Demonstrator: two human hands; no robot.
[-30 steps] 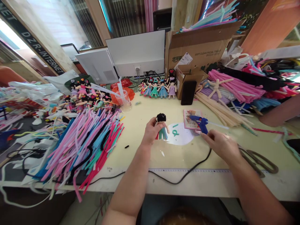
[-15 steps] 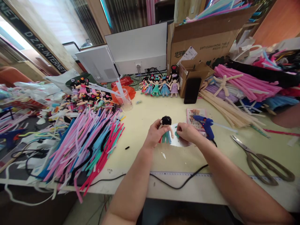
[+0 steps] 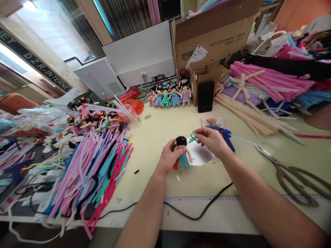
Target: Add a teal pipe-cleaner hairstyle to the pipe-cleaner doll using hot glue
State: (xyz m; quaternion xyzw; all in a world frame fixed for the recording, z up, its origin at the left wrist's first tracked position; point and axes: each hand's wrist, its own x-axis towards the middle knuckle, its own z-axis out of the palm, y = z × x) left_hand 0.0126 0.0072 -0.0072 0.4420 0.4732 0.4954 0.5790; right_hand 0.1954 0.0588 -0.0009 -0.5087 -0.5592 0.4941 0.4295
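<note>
My left hand (image 3: pixel 169 156) is closed around a small pipe-cleaner doll (image 3: pixel 183 161) with black curly hair and a skirt of red, green and blue strands. One beige arm of the doll sticks out to the right. My right hand (image 3: pixel 210 138) pinches a looped piece of green pipe cleaner (image 3: pixel 192 137), held a little above and to the right of the doll's head. Beneath it lies a round, shiny white disc (image 3: pixel 200 154). Just behind my right hand is a blue glue gun (image 3: pixel 227 137) with a clear glue stick in it.
Large scissors (image 3: pixel 292 172) lie at the right. Bundles of coloured pipe cleaners (image 3: pixel 85 172) cover the left side. Finished dolls (image 3: pixel 165 96) stand at the back beside a black phone (image 3: pixel 206 96) and cardboard boxes (image 3: pixel 207 41). A black cable (image 3: pixel 196 217) crosses the front edge.
My right hand has lifted the green loop off the disc area, so it shows more clearly. My left hand still grips the doll. The whole view has shifted slightly.
</note>
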